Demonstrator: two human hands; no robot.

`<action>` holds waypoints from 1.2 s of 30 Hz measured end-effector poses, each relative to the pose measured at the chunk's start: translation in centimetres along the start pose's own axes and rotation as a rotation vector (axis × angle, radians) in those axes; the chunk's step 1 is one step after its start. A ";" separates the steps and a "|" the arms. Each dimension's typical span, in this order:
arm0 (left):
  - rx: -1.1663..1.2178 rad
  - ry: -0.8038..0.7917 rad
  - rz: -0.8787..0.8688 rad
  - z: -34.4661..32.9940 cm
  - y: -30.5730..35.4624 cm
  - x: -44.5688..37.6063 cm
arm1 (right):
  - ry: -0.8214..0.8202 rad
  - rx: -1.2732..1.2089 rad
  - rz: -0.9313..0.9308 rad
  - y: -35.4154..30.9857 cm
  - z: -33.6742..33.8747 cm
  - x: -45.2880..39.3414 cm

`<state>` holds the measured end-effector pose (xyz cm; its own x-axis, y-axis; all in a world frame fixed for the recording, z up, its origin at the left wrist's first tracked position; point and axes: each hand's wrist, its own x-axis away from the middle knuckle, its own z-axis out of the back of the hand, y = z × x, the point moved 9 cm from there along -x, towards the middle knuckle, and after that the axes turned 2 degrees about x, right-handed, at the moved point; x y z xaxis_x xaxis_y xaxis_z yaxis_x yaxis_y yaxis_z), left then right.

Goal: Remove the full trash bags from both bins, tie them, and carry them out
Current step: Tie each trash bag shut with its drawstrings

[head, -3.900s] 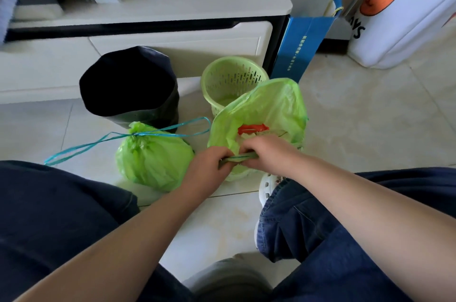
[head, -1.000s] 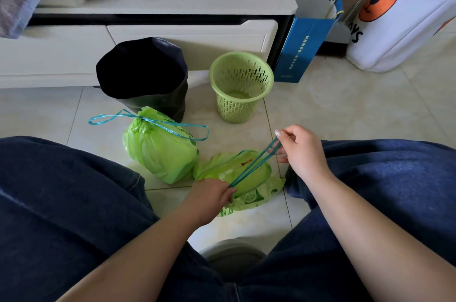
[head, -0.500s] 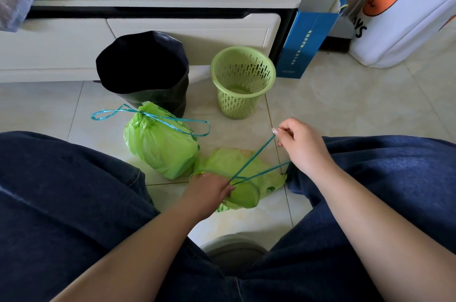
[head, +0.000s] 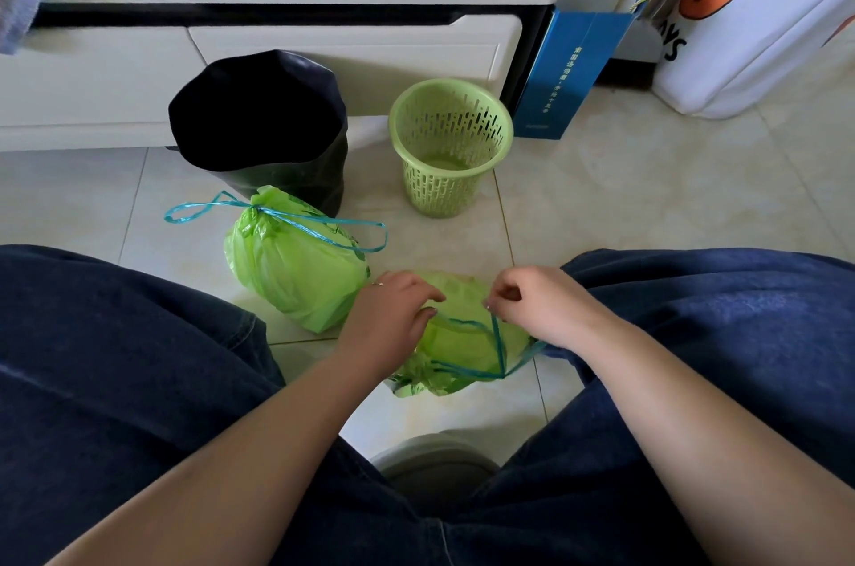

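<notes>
Tiled floor (head: 647, 195), lower centre: left hand (head: 388, 320) and right hand (head: 536, 306) each pinch the teal drawstring (head: 497, 334) over the second green bag (head: 467, 343), seemingly forming a knot.

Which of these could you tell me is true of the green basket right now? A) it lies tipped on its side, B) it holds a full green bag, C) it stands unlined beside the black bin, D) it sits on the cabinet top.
C: the basket stands upright and bagless on the floor, right of the black bin.
</notes>
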<state>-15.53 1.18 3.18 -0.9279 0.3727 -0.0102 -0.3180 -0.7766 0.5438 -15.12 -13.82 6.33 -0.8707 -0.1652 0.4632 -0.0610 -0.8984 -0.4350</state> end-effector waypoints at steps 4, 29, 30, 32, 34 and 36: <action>-0.171 -0.270 0.055 -3.2 -0.5 -0.8 | -0.068 0.088 -0.028 0.4 -1.4 -0.1; 0.627 -0.155 0.131 -0.6 0.4 -0.7 | 0.005 -0.268 0.068 -2.8 -1.7 -1.6; 0.686 -0.150 0.146 -0.4 0.6 -0.7 | 0.012 -0.298 0.068 -2.9 -1.4 -1.5; 0.799 -0.143 0.196 -0.1 0.7 -0.8 | 0.019 -0.338 0.070 -3.3 -0.7 -1.4; 0.838 -0.148 0.234 0.0 0.7 -0.9 | 0.028 -0.359 0.067 -3.5 0.0 -1.3; 0.811 -0.166 0.243 0.1 0.8 -1.0 | 0.043 -0.376 0.058 -3.4 0.7 -1.2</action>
<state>-14.88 0.22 3.74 -0.8916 0.3619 0.2721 0.1815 -0.2651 0.9470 -13.55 -10.80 7.81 -0.8974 -0.1870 0.3996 -0.1786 -0.6744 -0.7165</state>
